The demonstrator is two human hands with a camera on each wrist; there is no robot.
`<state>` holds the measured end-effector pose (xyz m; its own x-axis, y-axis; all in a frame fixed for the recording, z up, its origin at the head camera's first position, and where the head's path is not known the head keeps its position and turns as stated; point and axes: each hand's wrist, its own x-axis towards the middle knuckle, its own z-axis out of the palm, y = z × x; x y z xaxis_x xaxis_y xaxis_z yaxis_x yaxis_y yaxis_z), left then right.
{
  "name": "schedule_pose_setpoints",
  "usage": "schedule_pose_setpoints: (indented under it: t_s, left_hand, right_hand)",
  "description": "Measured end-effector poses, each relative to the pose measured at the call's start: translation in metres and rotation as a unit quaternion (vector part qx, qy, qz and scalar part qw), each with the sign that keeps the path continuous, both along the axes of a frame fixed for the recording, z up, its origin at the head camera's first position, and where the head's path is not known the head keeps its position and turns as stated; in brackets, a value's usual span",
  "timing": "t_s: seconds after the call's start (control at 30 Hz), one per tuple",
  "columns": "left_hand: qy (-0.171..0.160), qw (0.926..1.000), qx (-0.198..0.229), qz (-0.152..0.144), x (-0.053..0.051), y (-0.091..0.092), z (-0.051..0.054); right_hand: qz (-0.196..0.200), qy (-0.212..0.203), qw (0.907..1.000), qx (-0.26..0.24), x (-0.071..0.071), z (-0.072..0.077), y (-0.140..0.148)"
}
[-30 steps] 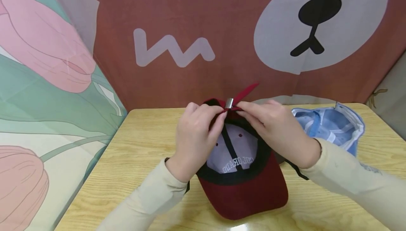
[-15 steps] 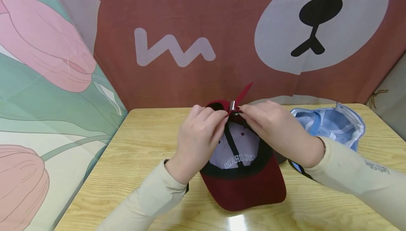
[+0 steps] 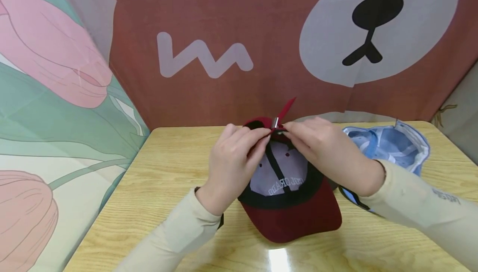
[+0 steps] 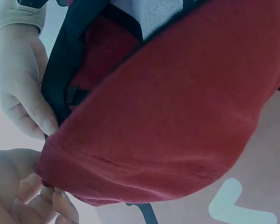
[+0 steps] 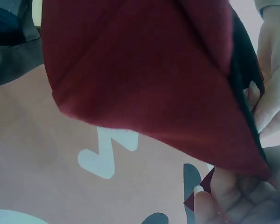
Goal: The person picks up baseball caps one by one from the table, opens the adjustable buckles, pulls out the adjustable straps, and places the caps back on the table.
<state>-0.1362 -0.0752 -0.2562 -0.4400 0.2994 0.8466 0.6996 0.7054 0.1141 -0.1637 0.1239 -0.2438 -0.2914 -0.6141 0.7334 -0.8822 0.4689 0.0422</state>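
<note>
A dark red baseball cap is held with its inside toward the head camera and its brim pointing down. Its strap end sticks up past a metal buckle at the back. My left hand pinches the back edge just left of the buckle. On the other side, my right hand pinches the strap close to the buckle. The cap's outer cloth fills much of the left wrist view. In the right wrist view the red strap tip shows beside my right fingers; the buckle is hidden there.
A light blue cap lies inside up on the wooden table, behind my right forearm. A dark-edged blue object shows partly under that arm. A printed bear cloth hangs behind the table's far edge.
The red cap has risen slightly and its brim has swung a little to the right. The buckle and strap end have tilted more upright. Both hands keep their pinch and shift slightly right.
</note>
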Motion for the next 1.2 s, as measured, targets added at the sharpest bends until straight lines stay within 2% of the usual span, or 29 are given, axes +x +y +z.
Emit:
schedule_pose_setpoints:
  t_s: [0.07,0.27,0.83,1.2]
  left_hand:
    - [0.002,1.0,0.006,-0.004,-0.0002,-0.0001,-0.0005]
    - [0.005,0.9996,0.023,-0.015,-0.0022,-0.0014,-0.0024]
    - [-0.003,0.9991,0.04,-0.013,-0.005,-0.0034,-0.0041]
    - [-0.019,0.9991,0.038,0.003,-0.0096,-0.0009,-0.0016]
  right_hand:
    - [0.0,-0.005,1.0,-0.004,-0.0003,-0.0001,-0.0001]
    - [0.0,0.046,0.9986,0.025,-0.0018,-0.0008,0.0014]
    - [-0.011,0.041,0.9991,0.002,-0.0055,-0.0007,0.0011]
    - [-0.036,0.068,0.9969,0.017,-0.0065,0.0005,0.0013]
